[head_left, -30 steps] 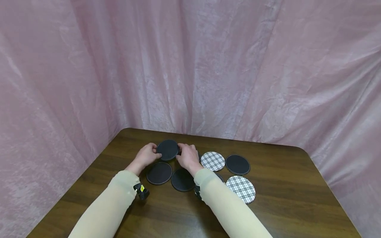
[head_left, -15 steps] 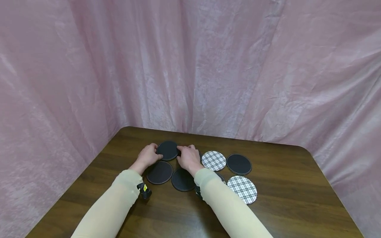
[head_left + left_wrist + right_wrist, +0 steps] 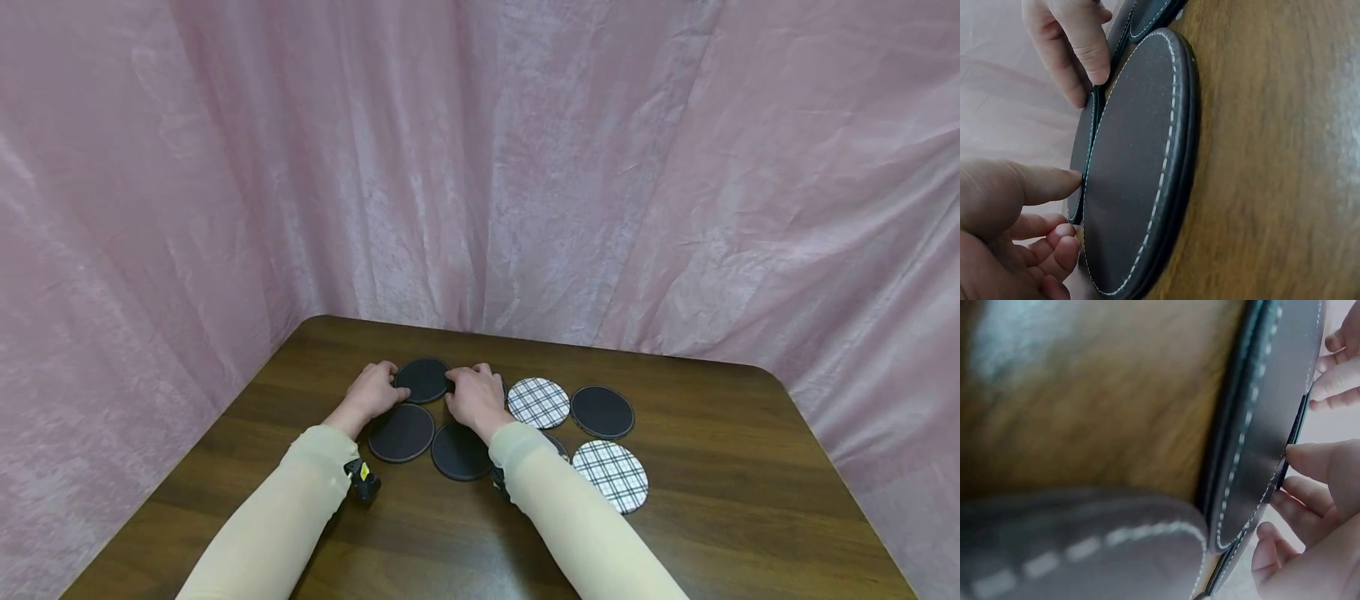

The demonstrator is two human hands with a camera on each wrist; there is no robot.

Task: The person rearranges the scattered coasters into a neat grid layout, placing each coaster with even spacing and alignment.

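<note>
A round black coaster (image 3: 422, 381) lies at the back left of the table, between the two hands. My left hand (image 3: 371, 392) holds its left rim, thumb on the near side and fingers on the far side. The right hand (image 3: 476, 396) holds the opposite rim with thumb and fingers. In the left wrist view a dark brown coaster (image 3: 1129, 162) with white stitching lies in front of the held one. Another black coaster (image 3: 459, 452) lies just nearer than my right hand. In the right wrist view, the right thumb (image 3: 1310, 459) touches the coaster's edge.
Two white plaid coasters (image 3: 538, 403) (image 3: 611, 475) and a dark coaster (image 3: 602, 412) lie to the right on the wooden table (image 3: 735, 492). Two more dark coasters are partly hidden by the right hand and sleeve. A pink curtain (image 3: 480, 167) hangs behind.
The black coaster between the hands has gone from tilted up to lying flatter and lower. Both hands have stayed almost in place at its sides.
</note>
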